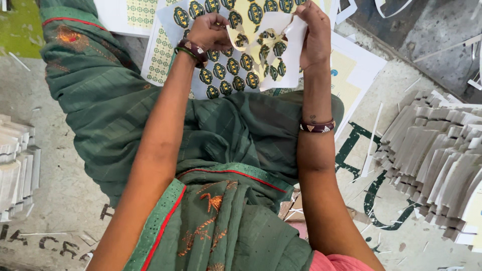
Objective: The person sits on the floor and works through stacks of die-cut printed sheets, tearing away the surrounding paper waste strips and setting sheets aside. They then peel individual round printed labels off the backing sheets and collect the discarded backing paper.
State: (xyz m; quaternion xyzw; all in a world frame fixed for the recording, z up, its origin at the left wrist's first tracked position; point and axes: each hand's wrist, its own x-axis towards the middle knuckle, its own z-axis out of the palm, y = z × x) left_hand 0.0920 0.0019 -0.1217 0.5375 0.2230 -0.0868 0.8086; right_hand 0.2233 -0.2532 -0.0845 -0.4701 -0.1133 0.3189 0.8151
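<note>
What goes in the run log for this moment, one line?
left hand: pinching white die-cut paper sheet | right hand: gripping same sheet | beneath: printed sheet of green oval labels | lap: green cloth

We count two hands, the left hand (210,31) and right hand (315,35), sharing one white cut-out sheet (281,47). We see two stacks of cut card: the left stack (17,165) and the right stack (442,160).

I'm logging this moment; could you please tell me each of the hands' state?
Left hand: closed, pinching the die-cut label sheet.
Right hand: closed, gripping the same sheet.
</note>
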